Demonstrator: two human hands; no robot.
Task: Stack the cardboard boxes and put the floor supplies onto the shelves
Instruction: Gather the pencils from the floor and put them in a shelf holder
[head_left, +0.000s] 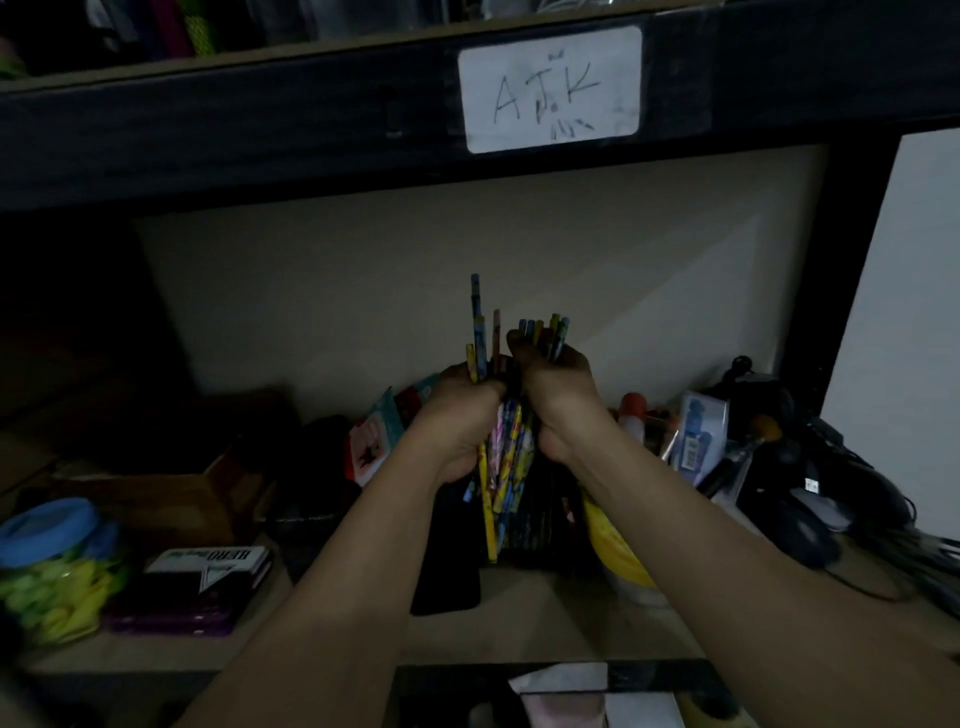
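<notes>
pencils: a bundle of thin, patterned pencils in yellow, blue and pink, held near upright at the centre of the view, above the shelf board. The tops stand uneven, one blue pencil reaching highest toward 12 o'clock. The lower ends point toward 6 o'clock.
left hand: curled round the bundle from 9 o'clock, gripping it about mid-length.
right hand: curled round the upper part of the bundle from 3 o'clock, with several tops protruding above its fingers. It touches the left hand.
shelf: a pale board under a dark beam. The lower ends of the pencils hang close over it; whether they touch it cannot be told.
label: a white card on the beam at 12 o'clock, hand-lettered "ATK".
jar: clear with a blue lid, at 8 o'clock from the pencils. It is filled with yellow-green pieces of a kind that cannot be told.
box: brown cardboard, at 9 o'clock, behind the jar. Its contents lie in shadow.
booklets: a flat pile at 7 o'clock, just beside the jar, with a black-and-white top cover.
tub: yellow, at 4 o'clock, partly under the right forearm. Its contents are hidden.
cards: flat packs leaning at 9 o'clock, behind the left hand.
cables: a dark tangle at 3 o'clock, with a mouse among them.
</notes>
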